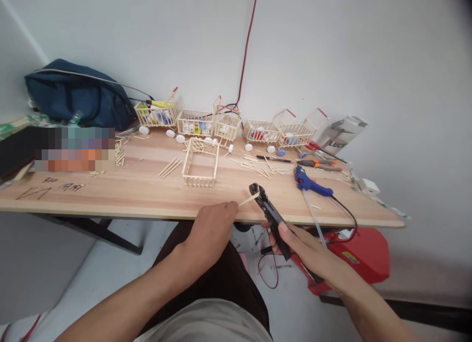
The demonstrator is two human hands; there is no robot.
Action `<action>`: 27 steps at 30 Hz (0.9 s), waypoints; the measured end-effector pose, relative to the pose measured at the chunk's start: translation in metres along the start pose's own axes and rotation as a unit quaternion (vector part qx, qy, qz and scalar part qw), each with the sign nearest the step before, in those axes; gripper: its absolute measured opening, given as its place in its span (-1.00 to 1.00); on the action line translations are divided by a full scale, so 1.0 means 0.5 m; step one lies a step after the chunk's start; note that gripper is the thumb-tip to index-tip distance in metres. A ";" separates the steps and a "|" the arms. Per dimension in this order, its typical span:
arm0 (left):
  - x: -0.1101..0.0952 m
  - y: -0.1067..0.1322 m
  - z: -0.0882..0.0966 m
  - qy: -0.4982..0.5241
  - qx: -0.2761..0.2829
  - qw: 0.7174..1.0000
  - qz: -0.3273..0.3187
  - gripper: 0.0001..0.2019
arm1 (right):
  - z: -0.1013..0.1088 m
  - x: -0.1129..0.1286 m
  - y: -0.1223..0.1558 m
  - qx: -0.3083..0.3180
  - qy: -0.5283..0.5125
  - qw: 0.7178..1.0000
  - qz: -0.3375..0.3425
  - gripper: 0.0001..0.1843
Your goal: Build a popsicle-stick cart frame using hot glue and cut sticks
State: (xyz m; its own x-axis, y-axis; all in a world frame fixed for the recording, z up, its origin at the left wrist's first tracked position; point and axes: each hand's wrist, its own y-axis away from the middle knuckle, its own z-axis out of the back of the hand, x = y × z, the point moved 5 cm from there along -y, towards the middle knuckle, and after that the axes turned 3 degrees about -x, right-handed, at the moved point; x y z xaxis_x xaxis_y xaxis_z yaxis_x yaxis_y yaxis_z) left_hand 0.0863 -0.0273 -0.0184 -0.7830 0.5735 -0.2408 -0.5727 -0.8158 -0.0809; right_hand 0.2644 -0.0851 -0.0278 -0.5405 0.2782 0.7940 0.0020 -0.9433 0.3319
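My left hand [213, 227] is closed in a pinch on a thin wooden stick [248, 199], held just off the front edge of the wooden table [140, 192]. My right hand [299, 244] grips the black handles of a pair of cutting pliers [268, 213]. The pliers' jaws sit at the far end of the stick. An open-topped basket frame of wooden sticks [201, 168] stands on the table just beyond my hands.
A blue glue gun [309, 183] with its cord lies at the right. Orange-handled pliers [320, 163], loose sticks and several small stick carts [221, 123] line the wall. A dark blue bag [77, 96] sits far left. A red box [363, 261] is under the table.
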 end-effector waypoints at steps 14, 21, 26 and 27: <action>-0.029 0.012 0.010 -0.050 0.025 0.998 -0.007 -0.69 | -0.001 -0.001 0.011 -0.020 0.098 0.993 0.063 -0.37; -0.036 0.016 0.013 -0.060 0.030 0.998 -0.017 -0.73 | 0.000 -0.007 0.007 -0.070 0.160 0.982 0.073 -0.38; -0.035 0.010 0.008 -0.073 0.020 0.997 -0.014 -0.77 | 0.004 -0.013 0.000 -0.095 0.176 0.977 0.071 -0.39; -0.035 0.007 0.007 -0.074 0.023 0.997 -0.014 -0.78 | 0.004 -0.013 -0.002 -0.095 0.176 0.977 0.070 -0.40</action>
State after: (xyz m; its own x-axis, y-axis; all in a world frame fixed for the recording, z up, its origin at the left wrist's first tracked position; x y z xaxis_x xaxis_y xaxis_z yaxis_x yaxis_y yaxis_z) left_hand 0.0970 -0.0402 -0.0110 -0.7913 0.6042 -0.0937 -0.6034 -0.7964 -0.0404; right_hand 0.2699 -0.0857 -0.0323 -0.8023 0.0953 0.5892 -0.0407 -0.9936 0.1052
